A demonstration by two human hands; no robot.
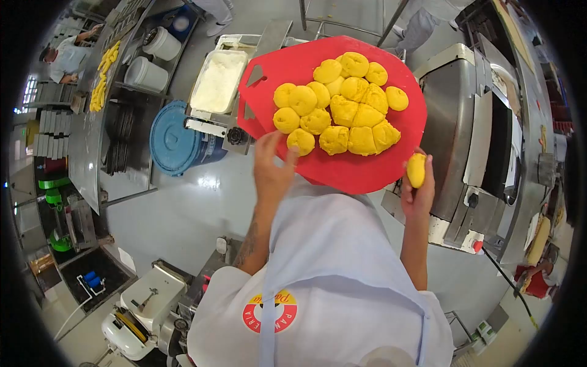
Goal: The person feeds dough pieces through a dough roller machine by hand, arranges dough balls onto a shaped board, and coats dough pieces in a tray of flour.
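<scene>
A red board [263,79] in front of me carries several yellow dough pieces. Some are rounded balls on the left and top; others are rougher cut chunks [362,140] pressed together near the middle. My left hand [273,171] is at the board's near left edge, its fingers and thumb apart beside the closest dough ball [300,141]. Whether the fingertips touch that ball is hard to see. Off the board's right edge, my right hand [419,194] holds a smooth, oblong dough piece [416,170] upright between fingers and thumb.
A white tub of flour-like powder [219,81] stands left of the board, above a blue lidded barrel [175,138]. To the right is a metal machine [449,122]. At far left, a person works by a metal table [85,147] with yellow dough strips [105,76].
</scene>
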